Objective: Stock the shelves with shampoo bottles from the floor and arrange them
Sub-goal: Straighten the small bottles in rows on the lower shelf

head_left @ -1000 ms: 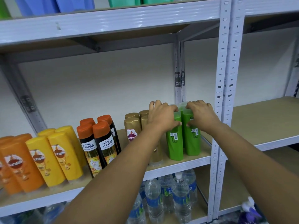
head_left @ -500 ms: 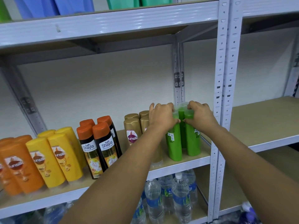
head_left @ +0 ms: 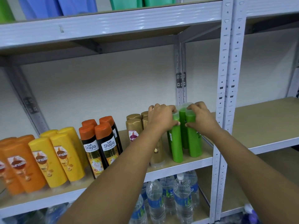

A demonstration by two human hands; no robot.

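We see both hands at the top of a small group of green bottles (head_left: 178,143) that stand upright on the middle shelf (head_left: 186,165), at its right end, just beside the grey post (head_left: 220,110). The left hand (head_left: 163,118) lies over the cap of the left bottle, its fingers (head_left: 168,109) curled down and pressed around the top, the thumb against the front of the bottle. The right hand (head_left: 201,118) covers the top of the right bottle in the same way, fingers bent and closed on it. Between the two hands a third green bottle shows (its pale, half-clear cap is visible), and there is maybe a fourth one behind, but we cannot tell for sure. All green bottles touch one another and their bases rest on the shelf board. Just to the left stand the gold bottles (head_left: 134,126), partly hidden by the left forearm. Further left are the black bottles (head_left: 105,143) with orange caps, then the yellow bottles (head_left: 56,157), then the orange bottles (head_left: 17,164) at the left edge; these groups stand near each other, with small gaps between. On the shelf below we see water bottles (head_left: 182,199) with blue labels. The shelf board to the right (head_left: 267,123) is bare wood colour.
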